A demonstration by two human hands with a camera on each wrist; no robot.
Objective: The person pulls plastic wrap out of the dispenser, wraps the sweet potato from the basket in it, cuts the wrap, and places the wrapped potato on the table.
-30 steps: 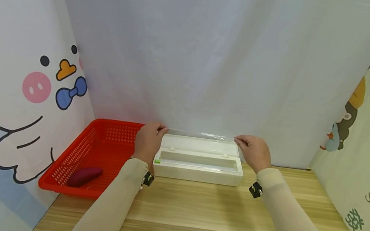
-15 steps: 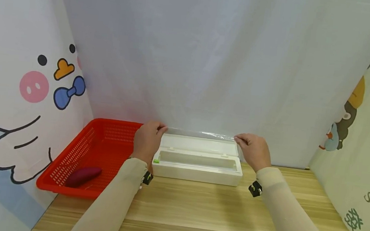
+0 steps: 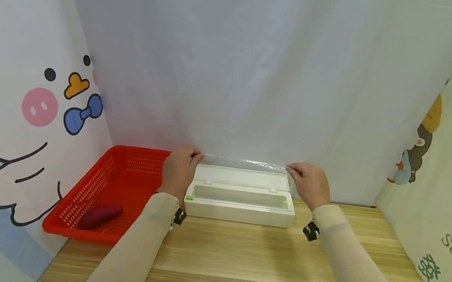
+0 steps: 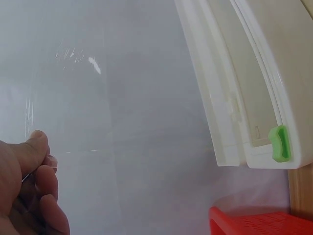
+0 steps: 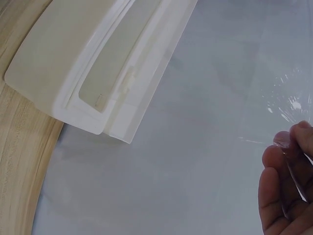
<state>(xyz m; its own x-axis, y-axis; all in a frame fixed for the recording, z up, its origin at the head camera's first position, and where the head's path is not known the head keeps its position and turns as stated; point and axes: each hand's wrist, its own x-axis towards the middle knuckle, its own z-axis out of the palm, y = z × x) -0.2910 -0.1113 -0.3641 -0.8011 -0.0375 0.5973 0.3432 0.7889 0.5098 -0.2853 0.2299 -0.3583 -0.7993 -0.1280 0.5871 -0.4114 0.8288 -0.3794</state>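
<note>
Clear plastic wrap (image 3: 248,162) stretches taut between my two hands, above and behind a white cling film dispenser box (image 3: 239,214). My left hand (image 3: 179,170) pinches one corner of the wrap between thumb and fingertip, and my right hand (image 3: 309,185) pinches the opposite corner. The box stands on the table with its lid (image 3: 243,177) folded back, and a green slide cutter (image 4: 280,143) sits at the left end of its edge. Both wrist views show the wrap only by its creases and glints. Whether it still joins the roll inside the box cannot be told.
A red plastic basket (image 3: 78,235) stands left of the box, partly behind my left arm, with a purple sweet potato (image 3: 100,216) in it. The wooden table (image 3: 239,256) extends in front. A pale curtain (image 3: 257,71) hangs close behind the box.
Both hands have risen very slightly, with the wrap still held between them, and a little more of it shows above the lid. The view has shifted slightly; the box stays put.
</note>
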